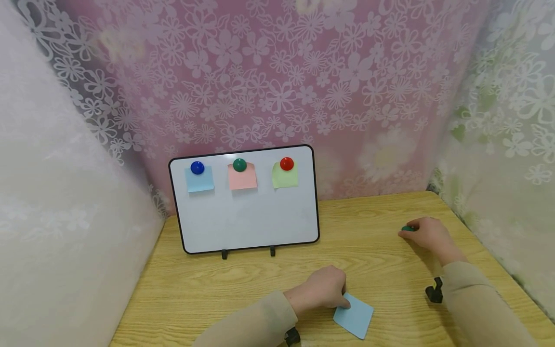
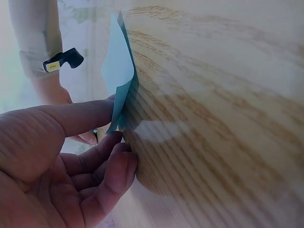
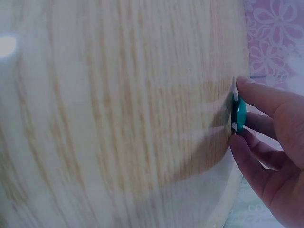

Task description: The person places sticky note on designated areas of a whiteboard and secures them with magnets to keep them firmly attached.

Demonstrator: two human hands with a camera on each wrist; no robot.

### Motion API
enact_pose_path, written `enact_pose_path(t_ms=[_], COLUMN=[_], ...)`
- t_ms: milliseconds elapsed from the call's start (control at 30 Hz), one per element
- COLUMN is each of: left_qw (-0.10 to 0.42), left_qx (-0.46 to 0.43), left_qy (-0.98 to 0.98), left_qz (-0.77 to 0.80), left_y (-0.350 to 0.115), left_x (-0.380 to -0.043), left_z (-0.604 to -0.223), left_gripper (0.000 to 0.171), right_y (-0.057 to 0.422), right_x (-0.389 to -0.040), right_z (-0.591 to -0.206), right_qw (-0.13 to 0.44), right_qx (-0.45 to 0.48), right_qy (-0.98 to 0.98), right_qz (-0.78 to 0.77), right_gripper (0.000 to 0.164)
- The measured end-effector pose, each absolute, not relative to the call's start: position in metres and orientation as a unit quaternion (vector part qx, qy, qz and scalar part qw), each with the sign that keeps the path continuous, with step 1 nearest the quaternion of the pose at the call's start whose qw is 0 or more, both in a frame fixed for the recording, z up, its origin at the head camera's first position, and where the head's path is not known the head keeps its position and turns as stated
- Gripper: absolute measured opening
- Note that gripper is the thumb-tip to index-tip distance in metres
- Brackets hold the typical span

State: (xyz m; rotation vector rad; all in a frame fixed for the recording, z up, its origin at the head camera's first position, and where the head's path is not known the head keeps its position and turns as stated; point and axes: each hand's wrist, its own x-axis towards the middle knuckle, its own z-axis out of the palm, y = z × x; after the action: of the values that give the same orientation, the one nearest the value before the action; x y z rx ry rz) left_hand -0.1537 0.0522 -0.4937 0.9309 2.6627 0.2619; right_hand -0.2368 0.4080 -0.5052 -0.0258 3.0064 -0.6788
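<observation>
Near the front of the table, my left hand (image 1: 322, 288) pinches a corner of a light blue sticky note (image 1: 356, 318) between thumb and fingers. In the left wrist view the note (image 2: 118, 66) bends up slightly, its far end close to the wood. Farther right and back, my right hand (image 1: 430, 234) holds a round green magnet (image 1: 407, 228) by its edges, down at the tabletop. The right wrist view shows this magnet (image 3: 241, 114) between the thumb and the fingers, its flat side toward the wood.
A black-framed whiteboard (image 1: 247, 217) stands at the back left on small black feet (image 1: 224, 254). It bears a blue note under a blue magnet (image 1: 197, 167), a pink note under a green magnet (image 1: 240, 165) and a green note under a red magnet (image 1: 286, 164). Flowered curtains (image 1: 269, 72) surround the wooden table.
</observation>
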Motion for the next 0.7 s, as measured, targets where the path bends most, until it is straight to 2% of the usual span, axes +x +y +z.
enact_pose_path(t_ms=[333,700], left_qw=[0.162,0.175], left_qx=[0.326,0.321], left_qy=[0.926,0.923], left_qz=[0.101,0.117], left_y=[0.0514,0.0498], left_x=[-0.1571,-0.158], left_z=[-0.4973,-0.499], left_gripper=[0.022,0.021], right_y=[0.4111,0.4132], right_x=[-0.2356,-0.2324], right_z=[-0.502,-0.5026], right_qw=[0.044,0.057], right_qx=[-0.002,0.021], right_qy=[0.969,0.964], right_qz=[-0.242,-0.26], right_gripper=[0.057,0.063])
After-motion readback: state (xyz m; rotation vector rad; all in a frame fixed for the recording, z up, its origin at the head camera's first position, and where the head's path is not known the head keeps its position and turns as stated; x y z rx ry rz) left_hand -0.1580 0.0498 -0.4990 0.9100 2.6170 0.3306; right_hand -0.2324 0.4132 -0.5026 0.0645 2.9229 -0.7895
